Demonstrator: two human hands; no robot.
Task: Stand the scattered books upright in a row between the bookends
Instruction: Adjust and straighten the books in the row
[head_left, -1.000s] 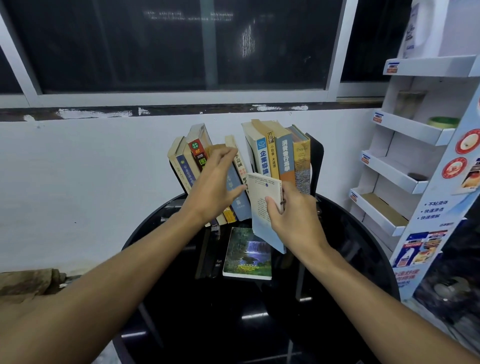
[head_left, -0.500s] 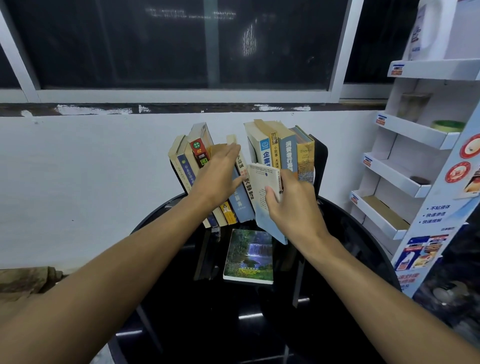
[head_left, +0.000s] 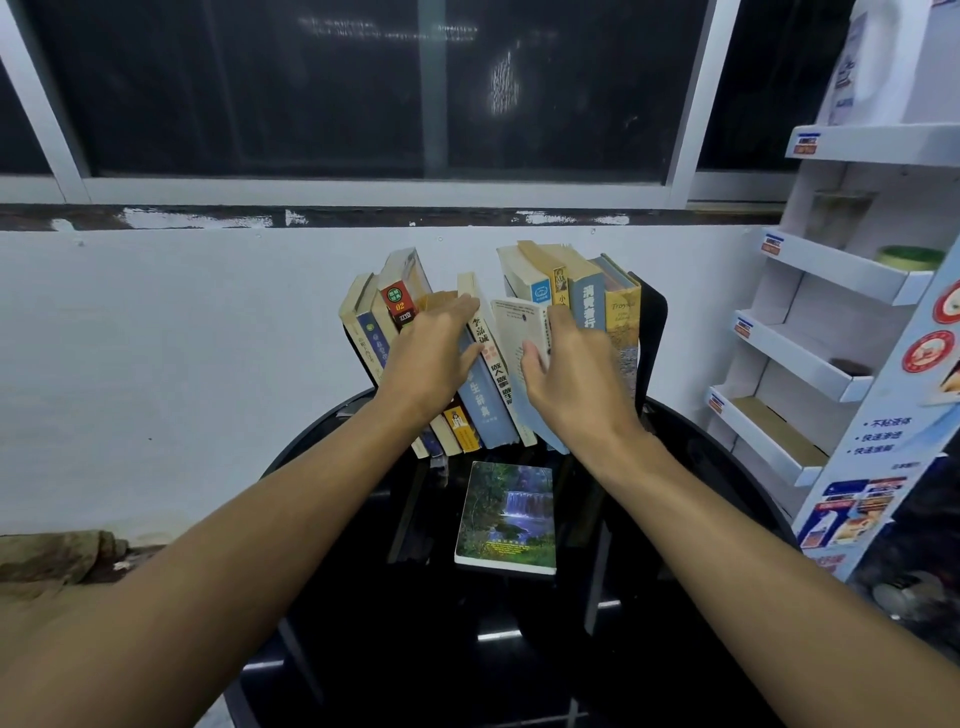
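A row of books stands at the back of a round black table (head_left: 691, 467). The left group (head_left: 483, 395) leans left; my left hand (head_left: 431, 358) presses flat against it with straight fingers. The right group (head_left: 587, 296) stands upright against a black bookend (head_left: 652, 332). In the gap between the groups my right hand (head_left: 571, 374) grips a pale paperback (head_left: 514, 332), tilted, its lower end near the table. A book with a waterfall cover (head_left: 506, 514) lies flat in front of the row. The left bookend is almost hidden behind the leaning books.
A white wall and dark window rise right behind the row. A white cardboard display rack (head_left: 831, 270) stands at the right, close to the table's edge. A dark flat thing (head_left: 415, 514) lies left of the waterfall book.
My right hand has pushed the pale paperback up and deeper into the gap between the groups. My left hand keeps holding the left group aside.
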